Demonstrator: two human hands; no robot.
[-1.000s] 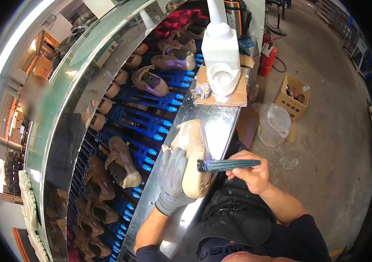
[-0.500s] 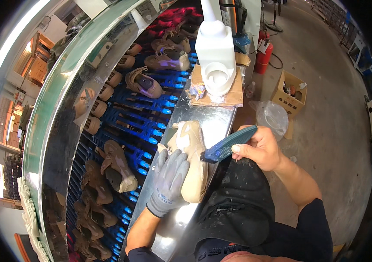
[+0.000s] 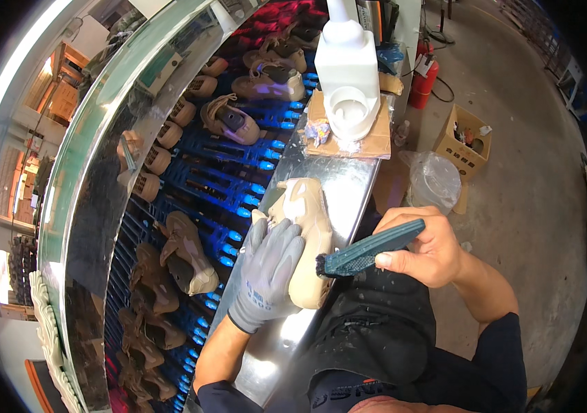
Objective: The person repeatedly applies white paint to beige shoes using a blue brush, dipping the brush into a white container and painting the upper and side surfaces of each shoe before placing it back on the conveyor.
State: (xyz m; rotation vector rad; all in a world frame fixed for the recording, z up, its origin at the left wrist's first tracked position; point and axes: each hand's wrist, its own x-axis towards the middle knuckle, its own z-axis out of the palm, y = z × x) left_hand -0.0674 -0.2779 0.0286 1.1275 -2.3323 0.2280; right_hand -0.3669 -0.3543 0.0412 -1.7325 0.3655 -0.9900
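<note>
A beige shoe [image 3: 312,227] lies on its side on the metal ledge in front of me. My left hand [image 3: 270,272], in a grey work glove, is closed over the shoe's left side and holds it down. In my bare right hand [image 3: 424,249] is a brush [image 3: 370,251] with a dark teal handle, pinched between thumb and fingers. The brush's dark bristle end touches, or nearly touches, the shoe's right edge toward the near end.
On the left, a blue-barred conveyor [image 3: 214,199] carries several beige shoes. A white dispenser [image 3: 348,76] stands on cardboard at the ledge's far end. A red fire extinguisher [image 3: 423,81], a cardboard box [image 3: 464,141] and a clear plastic bag [image 3: 434,180] are on the right.
The brush end has moved nearer along the shoe's right edge, and its handle has tilted flatter. My right hand has shifted slightly right and nearer. My left hand keeps its hold.
</note>
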